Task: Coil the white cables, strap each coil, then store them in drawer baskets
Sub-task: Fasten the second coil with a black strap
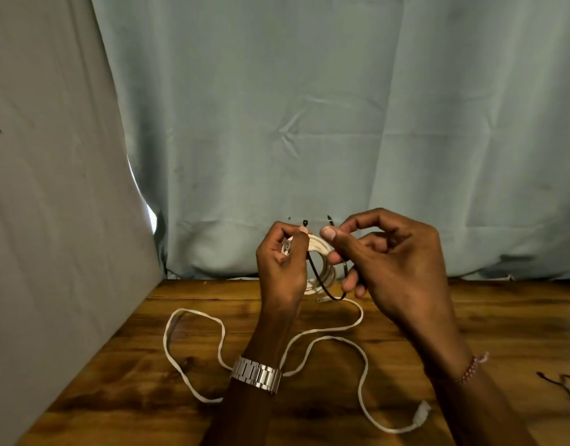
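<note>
Fingers (298,239) of the left hand (282,265) grip the white coil (319,255); the right hand (389,252) pinches the black strap (322,283) looped beneath. If the strap's tip misses its head, the coil may spring loose.

Just one head cam, looking forward and down across the brown wooden table (470,317) toward its far edge, close above both hands.

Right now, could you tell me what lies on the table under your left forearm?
A loose white cable snakes across the wooden table, passing beneath the left wrist; that crossing stretch is hidden.
</note>
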`<state>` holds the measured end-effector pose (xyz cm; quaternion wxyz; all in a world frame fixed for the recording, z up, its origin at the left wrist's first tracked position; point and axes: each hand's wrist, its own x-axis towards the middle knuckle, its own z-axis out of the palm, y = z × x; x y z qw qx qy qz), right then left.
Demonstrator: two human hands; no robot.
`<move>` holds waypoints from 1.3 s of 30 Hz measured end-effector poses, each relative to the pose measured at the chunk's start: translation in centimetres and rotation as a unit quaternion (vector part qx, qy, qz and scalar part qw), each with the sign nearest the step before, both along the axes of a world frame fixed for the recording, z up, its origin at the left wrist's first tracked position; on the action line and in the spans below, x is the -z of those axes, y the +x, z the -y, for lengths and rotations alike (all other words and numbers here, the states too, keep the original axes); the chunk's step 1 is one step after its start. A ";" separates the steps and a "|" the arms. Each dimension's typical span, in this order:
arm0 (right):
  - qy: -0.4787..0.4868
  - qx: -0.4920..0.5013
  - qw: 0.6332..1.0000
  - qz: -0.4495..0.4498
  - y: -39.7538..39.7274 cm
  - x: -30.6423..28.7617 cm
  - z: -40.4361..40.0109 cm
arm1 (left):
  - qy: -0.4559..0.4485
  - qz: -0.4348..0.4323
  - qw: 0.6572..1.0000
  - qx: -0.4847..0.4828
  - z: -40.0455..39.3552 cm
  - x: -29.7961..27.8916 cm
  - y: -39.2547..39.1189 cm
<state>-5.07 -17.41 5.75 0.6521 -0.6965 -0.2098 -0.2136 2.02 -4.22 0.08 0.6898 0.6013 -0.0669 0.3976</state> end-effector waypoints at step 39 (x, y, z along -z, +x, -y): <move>0.077 -0.078 0.984 -0.139 2.5 0.8 -0.2 | 0.103 0.123 0.986 0.034 1.3 -0.9 -1.2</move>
